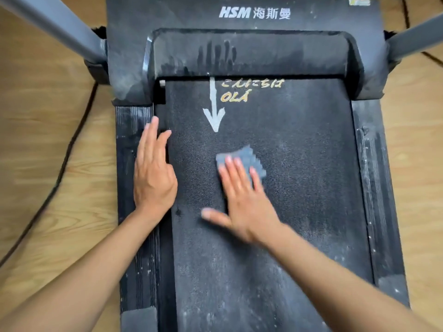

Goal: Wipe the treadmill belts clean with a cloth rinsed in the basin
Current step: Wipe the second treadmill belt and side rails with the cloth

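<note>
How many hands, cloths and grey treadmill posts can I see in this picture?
Hands: 2, the left hand and the right hand.
Cloths: 1, the cloth under the right fingers.
Grey posts: 2, the left post and the right post.
Total: 5.

Treadmill belt (299, 188): black, matt, finely grained, rubber-like, with a pale dusty film in patches.
Cloth (249, 156): grey fabric, knobbly weave, matt.
Motor cover (251, 51): black hard plastic, dulled by grey dust, with darker streaks where the dust is smeared and a slight sheen on its left edge.
Side rail (130, 121): black, ribbed, speckled with dust.
Upright (55, 22): smooth grey satin finish; material cannot be told.
Floor (48, 140): light wood grain, smooth, low sheen.
</note>
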The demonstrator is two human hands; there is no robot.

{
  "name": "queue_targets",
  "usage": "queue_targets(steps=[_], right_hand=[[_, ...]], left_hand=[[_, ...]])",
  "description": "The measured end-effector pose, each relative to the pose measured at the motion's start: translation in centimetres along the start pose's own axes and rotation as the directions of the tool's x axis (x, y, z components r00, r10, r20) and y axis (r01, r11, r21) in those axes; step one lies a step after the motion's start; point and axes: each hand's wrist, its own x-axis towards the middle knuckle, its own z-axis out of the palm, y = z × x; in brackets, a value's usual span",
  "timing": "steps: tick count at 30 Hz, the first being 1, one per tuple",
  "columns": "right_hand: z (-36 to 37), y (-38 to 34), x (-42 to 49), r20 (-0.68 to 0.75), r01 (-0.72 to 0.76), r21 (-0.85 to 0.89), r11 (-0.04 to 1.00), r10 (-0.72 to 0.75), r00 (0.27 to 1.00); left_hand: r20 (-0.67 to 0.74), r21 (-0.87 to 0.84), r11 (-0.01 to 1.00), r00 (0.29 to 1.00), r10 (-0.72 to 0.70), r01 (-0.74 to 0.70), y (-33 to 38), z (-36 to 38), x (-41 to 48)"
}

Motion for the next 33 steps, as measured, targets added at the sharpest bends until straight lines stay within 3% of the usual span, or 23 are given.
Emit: queue_targets(steps=[4, 7, 11, 14, 17, 21, 27, 30, 33], right_hand=[[-5.9, 1.4, 12.5, -0.004, -0.205, 0.085, 0.975, 0.206, 0.979], [-6.3, 1.2, 14.0, -0.015, -0.235, 0.075, 0.969, 0.236, 0.972], [-2.1, -2.2, 4.5, -0.070, -0.195, 0.110, 0.975, 0.204, 0.977], [2.4, -6.8, -5.9, -0.009, -0.131, 0.076, 0.989, 0.132, 0.991], [4.5, -8.3, -8.0, 0.005, -0.127, 0.084, 0.988, 0.127, 0.992], [1.5, -6.3, 1.9, -0.046, -0.141, 0.129, 0.981, 0.148, 0.988], [-6.1, -4.3, 17.5, -0.004, -0.192, 0.130, 0.973, 0.194, 0.981], [-4.2, -5.0, 13.5, -0.076, -0.131, 0.099, 0.987, 0.138, 0.987], [0.9, -8.1, 1.9, -0.064, 0.010, 0.046, 0.999, -0.007, 0.998]], left_hand=[[-0.011, -0.043, 0.998, 0.999, -0.051, 0.050, 0.4, -0.2, -0.1], [-0.007, -0.031, 0.998, 0.999, -0.050, 0.050, 0.4, -0.2, -0.2], [-0.003, 0.015, 0.998, 0.998, -0.057, 0.057, 0.3, 0.0, 0.0], [-0.015, 0.027, 0.998, 0.998, -0.053, 0.054, 0.4, 0.2, 0.0], [-0.070, 0.037, 0.989, 0.987, -0.143, 0.146, 0.6, 0.0, -0.1], [-0.126, -0.121, 0.970, 0.966, -0.225, 0.210, -0.5, -0.2, 0.0], [-0.045, 0.035, 0.996, 0.996, -0.080, 0.082, -2.5, -1.8, 1.3], [-0.046, 0.034, 0.999, 0.999, -0.002, 0.003, -3.5, -1.8, 1.7], [-0.072, 0.002, 1.000, 0.997, -0.013, 0.013, -3.9, -1.5, 1.9]])
